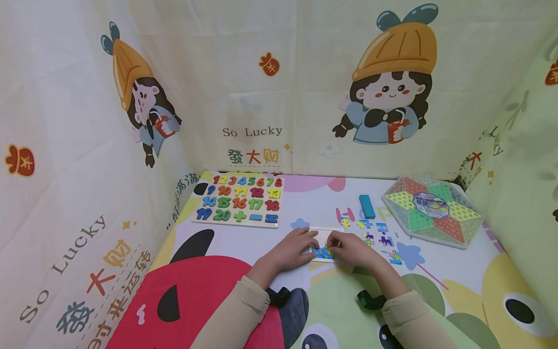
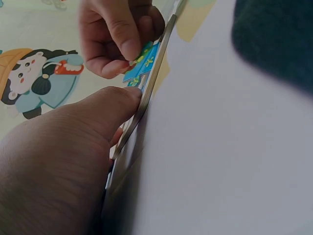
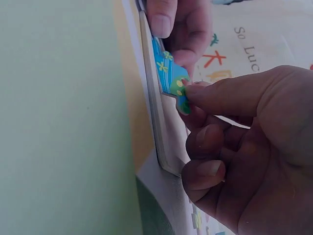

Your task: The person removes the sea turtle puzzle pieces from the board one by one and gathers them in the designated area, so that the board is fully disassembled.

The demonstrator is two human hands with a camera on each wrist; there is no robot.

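A small jigsaw puzzle tray [image 1: 323, 236] lies on the table, with joined blue pieces [image 3: 162, 61] along its near side. The left hand [image 1: 293, 248] rests across the tray's left end. Its thumb [image 2: 124, 98] presses close to the near rim, and the other fingers lie over the tray, partly hidden. From the right, the right hand [image 1: 348, 248] pinches a green puzzle piece [image 3: 180, 88] with yellow spots between thumb and forefinger. That piece overlaps the right end of the blue ones in the right wrist view, while the remaining fingers curl toward the palm.
Several loose puzzle pieces [image 1: 385, 241] lie right of the tray. Behind them is a blue block [image 1: 367, 207]. A hexagonal game box [image 1: 453, 228] stands at the back right, a number board [image 1: 237, 223] at the back left. A printed curtain [image 1: 305, 106] surrounds the table.
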